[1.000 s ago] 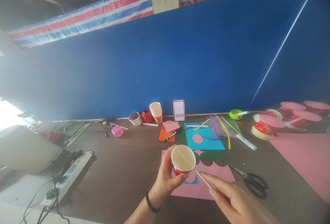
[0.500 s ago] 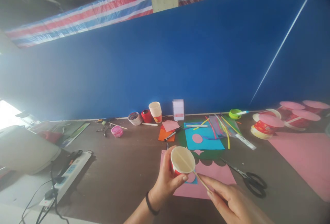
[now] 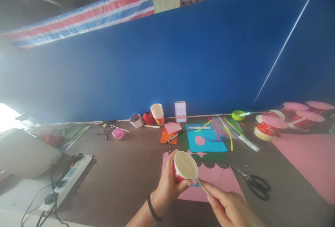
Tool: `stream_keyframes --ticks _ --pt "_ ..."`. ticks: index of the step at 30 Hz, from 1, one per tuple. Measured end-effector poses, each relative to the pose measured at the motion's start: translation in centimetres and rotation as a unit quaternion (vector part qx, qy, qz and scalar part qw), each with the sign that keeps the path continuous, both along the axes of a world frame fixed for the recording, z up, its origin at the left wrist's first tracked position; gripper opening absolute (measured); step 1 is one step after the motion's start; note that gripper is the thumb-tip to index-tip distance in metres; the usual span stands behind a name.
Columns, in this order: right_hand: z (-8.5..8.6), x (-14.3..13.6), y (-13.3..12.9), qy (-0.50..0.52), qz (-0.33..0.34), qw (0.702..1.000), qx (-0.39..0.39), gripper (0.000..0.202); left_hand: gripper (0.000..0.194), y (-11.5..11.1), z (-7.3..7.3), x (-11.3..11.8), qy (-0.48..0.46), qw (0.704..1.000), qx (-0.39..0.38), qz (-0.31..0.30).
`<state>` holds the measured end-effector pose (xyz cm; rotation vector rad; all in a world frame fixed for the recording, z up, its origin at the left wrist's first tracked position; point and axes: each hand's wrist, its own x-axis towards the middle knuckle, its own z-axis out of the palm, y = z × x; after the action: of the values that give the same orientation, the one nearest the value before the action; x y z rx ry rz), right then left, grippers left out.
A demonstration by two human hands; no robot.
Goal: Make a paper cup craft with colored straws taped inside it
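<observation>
**Two-handed grip on a paper cup (image 3: 180, 166) with a stick (image 3: 203, 187) at its wall**

Only got the head view, so here goes. The cup is up off the table (image 3: 131, 171), tilted so its open mouth faces the camera. Left hand (image 3: 167, 180) is curled around its side, thumb low at the front, probably to stop it twisting while leaving the inside visible. Right hand (image 3: 230, 204) pinches the stick between thumb and fingertips, near its outer end I'd guess, for fine control. There's a pale line across the inside, so it looks like the stick goes through the wall, but the rim hides the entry point.

Underneath is a pink sheet (image 3: 217, 181) with scalloped cutouts. The scissors (image 3: 250, 178) lie just right of it, handles toward the person, which seems handy for grabbing.
</observation>
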<state>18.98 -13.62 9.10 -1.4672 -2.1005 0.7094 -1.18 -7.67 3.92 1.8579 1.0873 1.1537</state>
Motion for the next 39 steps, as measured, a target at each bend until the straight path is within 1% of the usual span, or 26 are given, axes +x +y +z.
stream_keyframes --ticks 4,6,7,9,11,12,14,17,18,19,20,21,22,24,25,26,28,30,31,33,35,37,39 --pt "-1.1 0.0 0.0 -0.112 0.032 0.993 0.03 0.045 0.089 0.1 0.0 0.0 0.019 1.0 0.006 0.005" --pt "-1.2 -0.1 0.1 -0.136 0.034 0.99 0.025 0.046 0.09 0.1 0.1 0.1 0.02 1.0 -0.004 0.01" --pt "-1.2 -0.2 0.1 -0.131 0.031 0.991 0.017 0.045 0.09 0.1 0.2 0.1 0.019 1.0 -0.007 0.011" --pt "-0.8 -0.4 0.2 -0.075 0.012 0.997 -0.008 0.043 0.088 0.2 0.3 0.0 0.01 1.0 -0.01 0.003" --pt "-0.4 -0.6 0.2 0.035 -0.016 0.998 -0.048 0.04 0.085 0.1 0.4 -0.1 -0.001 1.0 -0.01 -0.013" --pt "-0.3 -0.6 0.2 0.095 -0.029 0.992 -0.082 0.04 0.083 0.1 0.4 -0.2 -0.003 1.0 -0.01 -0.019" --pt "-0.1 -0.7 0.3 0.196 -0.047 0.963 -0.18 0.046 0.08 0.1 0.4 -0.3 -0.005 1.0 -0.009 -0.025" --pt "-0.3 -0.6 0.5 0.305 -0.062 0.888 -0.338 0.057 0.079 0.0 0.4 -0.5 -0.005 1.0 -0.015 -0.025" --pt "-0.4 -0.6 0.5 0.332 -0.065 0.866 -0.369 0.058 0.078 0.0 0.4 -0.5 -0.006 1.0 -0.018 -0.024" --pt "-0.4 -0.6 0.6 0.348 -0.063 0.852 -0.385 0.059 0.078 0.0 0.4 -0.5 -0.004 1.0 -0.021 -0.023" --pt "-0.4 -0.6 0.7 0.351 -0.055 0.851 -0.386 0.058 0.078 0.0 0.4 -0.6 -0.001 1.0 -0.023 -0.021" --pt "-0.3 -0.6 0.8 0.34 -0.041 0.863 -0.371 0.057 0.077 0.0 0.4 -0.6 0.003 1.0 -0.023 -0.021" --pt "-0.2 -0.7 0.9 0.317 -0.025 0.887 -0.336 0.055 0.077 0.1 0.5 -0.6 0.006 0.999 -0.023 -0.023" --pt "-0.1 -0.8 0.9 0.243 -0.01 0.944 -0.222 0.047 0.077 0.2 0.5 -0.7 0.009 0.999 -0.026 -0.03" --pt "-0.2 -0.9 0.8 0.195 -0.015 0.968 -0.158 0.043 0.077 0.2 0.5 -0.7 0.01 0.999 -0.027 -0.032" --pt "-0.4 -1.0 0.6 0.141 -0.021 0.985 -0.098 0.039 0.077 0.3 0.5 -0.6 0.01 0.999 -0.028 -0.031" --pt "-1.0 -1.1 0.3 0.032 -0.03 0.999 -0.01 0.039 0.078 0.4 0.4 -0.6 0.013 0.999 -0.024 -0.025" --pt "-1.7 -1.2 0.0 -0.051 -0.02 0.998 0.035 0.043 0.078 0.5 0.4 -0.6 0.018 0.999 -0.015 -0.022" --pt "-2.0 -1.2 0.0 -0.071 -0.014 0.996 0.046 0.044 0.078 0.5 0.3 -0.6 0.019 0.999 -0.011 -0.023" --pt "-2.2 -1.2 0.0 -0.062 -0.018 0.997 0.045 0.043 0.077 0.5 0.3 -0.6 0.02 0.999 -0.01 -0.027" --pt "-1.9 -1.2 0.4 0.019 -0.021 1.0 0.01 0.04 0.076 0.5 0.5 -0.6 0.016 0.999 -0.013 -0.034" --pt "-1.4 -1.1 0.7 0.136 -0.013 0.988 -0.065 0.04 0.075 0.5 0.7 -0.6 0.011 0.999 -0.015 -0.037" --pt "-0.9 -1.0 1.1 0.241 0.0 0.954 -0.178 0.047 0.075 0.4 1.0 -0.6 0.008 0.999 -0.019 -0.034"
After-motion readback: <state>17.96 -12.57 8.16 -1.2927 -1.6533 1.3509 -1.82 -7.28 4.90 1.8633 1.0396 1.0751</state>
